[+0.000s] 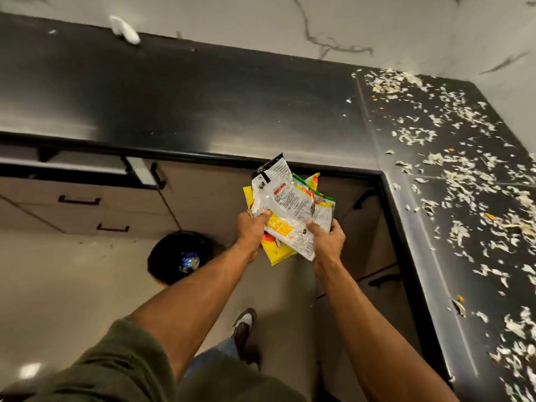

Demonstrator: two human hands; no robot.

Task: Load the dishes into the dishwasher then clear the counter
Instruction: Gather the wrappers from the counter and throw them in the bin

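Both hands hold a bundle of empty food wrappers (290,204), yellow, white and green, in the air in front of the black counter (203,105). My left hand (252,227) grips the bundle's left edge, thumb on top. My right hand (326,240) grips its lower right edge. A black waste bin (179,256) stands on the floor below and left of the hands, with something shiny inside. Vegetable scraps (464,175) lie scattered over the right wing of the counter.
Drawers with black handles (79,200) run under the counter at left, the top one slightly pulled out. A white object (124,29) lies at the counter's back edge against the marble wall. My shoe (245,326) is on the beige floor.
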